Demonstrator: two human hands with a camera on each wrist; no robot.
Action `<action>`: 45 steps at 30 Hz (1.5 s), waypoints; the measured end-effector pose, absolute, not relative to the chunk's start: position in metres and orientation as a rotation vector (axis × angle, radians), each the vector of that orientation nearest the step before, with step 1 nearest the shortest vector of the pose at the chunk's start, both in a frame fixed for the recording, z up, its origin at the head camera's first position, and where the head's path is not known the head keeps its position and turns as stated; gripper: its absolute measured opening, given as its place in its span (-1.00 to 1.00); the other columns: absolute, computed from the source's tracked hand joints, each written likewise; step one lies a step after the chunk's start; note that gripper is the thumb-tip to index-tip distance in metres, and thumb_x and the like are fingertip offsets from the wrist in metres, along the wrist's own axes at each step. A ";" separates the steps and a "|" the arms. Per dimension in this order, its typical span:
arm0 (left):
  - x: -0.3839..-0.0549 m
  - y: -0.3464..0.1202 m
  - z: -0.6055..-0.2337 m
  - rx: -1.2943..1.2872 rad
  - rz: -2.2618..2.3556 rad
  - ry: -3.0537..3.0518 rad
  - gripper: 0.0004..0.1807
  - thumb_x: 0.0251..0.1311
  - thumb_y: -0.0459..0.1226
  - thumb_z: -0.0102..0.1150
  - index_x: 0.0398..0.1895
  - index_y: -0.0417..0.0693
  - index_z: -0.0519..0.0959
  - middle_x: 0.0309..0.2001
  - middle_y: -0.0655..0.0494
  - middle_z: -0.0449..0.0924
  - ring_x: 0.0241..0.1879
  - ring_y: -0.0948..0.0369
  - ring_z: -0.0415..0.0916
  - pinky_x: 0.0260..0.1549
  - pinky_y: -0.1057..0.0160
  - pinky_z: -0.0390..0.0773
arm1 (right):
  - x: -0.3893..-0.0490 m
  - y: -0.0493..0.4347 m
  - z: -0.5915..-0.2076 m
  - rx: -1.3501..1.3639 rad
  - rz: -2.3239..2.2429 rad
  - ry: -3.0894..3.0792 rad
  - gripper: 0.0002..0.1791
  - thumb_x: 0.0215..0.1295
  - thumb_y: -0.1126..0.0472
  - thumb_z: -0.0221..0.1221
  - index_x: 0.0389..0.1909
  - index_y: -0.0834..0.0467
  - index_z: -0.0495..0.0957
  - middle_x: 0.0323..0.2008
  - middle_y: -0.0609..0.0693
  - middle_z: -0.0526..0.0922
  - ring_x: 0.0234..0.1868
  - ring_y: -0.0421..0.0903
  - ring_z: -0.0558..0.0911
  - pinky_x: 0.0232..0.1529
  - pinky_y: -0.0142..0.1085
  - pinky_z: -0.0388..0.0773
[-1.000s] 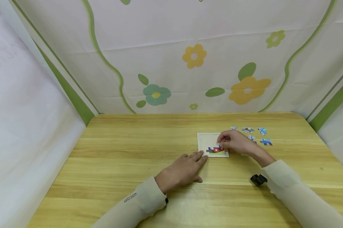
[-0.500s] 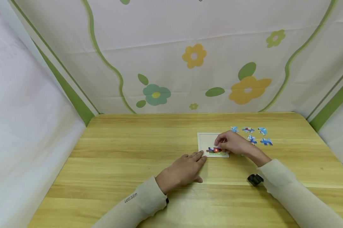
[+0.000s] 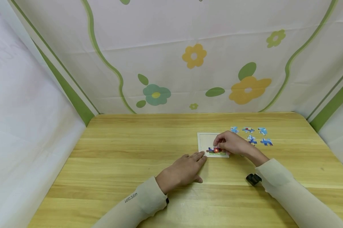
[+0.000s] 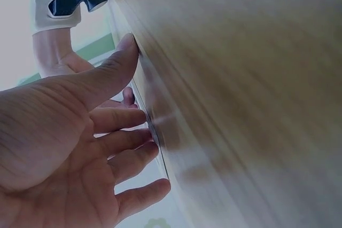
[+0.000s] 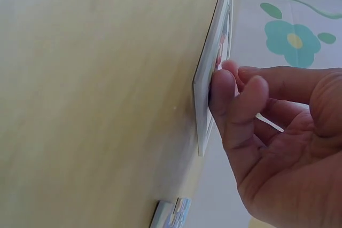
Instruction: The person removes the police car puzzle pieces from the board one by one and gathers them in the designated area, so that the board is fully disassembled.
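A small white puzzle board [image 3: 202, 139] lies on the wooden table, with joined puzzle pieces [image 3: 214, 151] showing a red and green picture along its near side. Straight fingertips of my left hand [image 3: 183, 171] rest at the board's near-left corner. Over those joined pieces, my right hand [image 3: 232, 144] bends its fingers and pinches a small puzzle piece, mostly hidden by the fingertips. In the right wrist view, the curled fingers are close against the board's edge [image 5: 202, 97]. The left wrist view has the left hand [image 4: 69, 148] spread, fingertips down at the table surface.
Several loose blue puzzle pieces [image 3: 252, 139] lie to the right of the board. Black wrist cameras show by both sleeves, the right one [image 3: 253, 179] just above the table [image 3: 126, 142]. A flower-patterned cloth [image 3: 171, 63] hangs behind the table's far edge.
My right hand has shifted slightly left over the joined pieces, uncovering more of the loose pieces on the right. My left hand has stayed at the board's corner.
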State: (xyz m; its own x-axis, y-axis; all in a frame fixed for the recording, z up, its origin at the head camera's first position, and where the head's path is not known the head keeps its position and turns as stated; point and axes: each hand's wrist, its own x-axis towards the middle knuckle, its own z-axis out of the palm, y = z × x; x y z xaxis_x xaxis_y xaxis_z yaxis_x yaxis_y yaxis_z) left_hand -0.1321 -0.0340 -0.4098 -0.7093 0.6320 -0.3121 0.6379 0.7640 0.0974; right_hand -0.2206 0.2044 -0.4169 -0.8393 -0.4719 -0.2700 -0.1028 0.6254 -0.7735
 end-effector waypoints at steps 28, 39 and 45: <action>-0.131 -0.032 -0.407 1.006 -0.088 2.664 -0.07 0.37 0.17 0.22 0.67 -0.02 0.16 0.68 0.10 0.10 0.65 0.25 0.07 0.50 0.15 0.37 | -0.222 0.197 -0.418 -0.464 -0.993 2.462 -0.73 0.46 0.51 0.01 -0.28 0.28 0.69 -0.48 0.05 0.60 -0.54 -0.16 0.46 -0.59 -0.40 0.36; -0.132 -0.032 -0.409 1.013 -0.069 2.655 -0.08 0.39 0.15 0.20 0.67 -0.05 0.15 0.68 0.05 0.09 0.66 0.20 0.07 0.50 0.13 0.38 | -0.223 0.196 -0.418 -0.492 -0.974 2.488 -0.75 0.42 0.52 0.03 -0.31 0.27 0.67 -0.43 0.05 0.62 -0.47 -0.11 0.52 -0.48 -0.38 0.44; -0.131 -0.033 -0.408 1.026 -0.086 2.665 -0.07 0.38 0.17 0.21 0.66 -0.05 0.17 0.67 0.06 0.11 0.65 0.22 0.09 0.48 0.15 0.40 | -0.223 0.196 -0.418 -0.497 -0.968 2.504 -0.81 0.41 0.49 0.11 -0.32 0.25 0.66 -0.41 0.04 0.62 -0.44 -0.12 0.51 -0.43 -0.35 0.46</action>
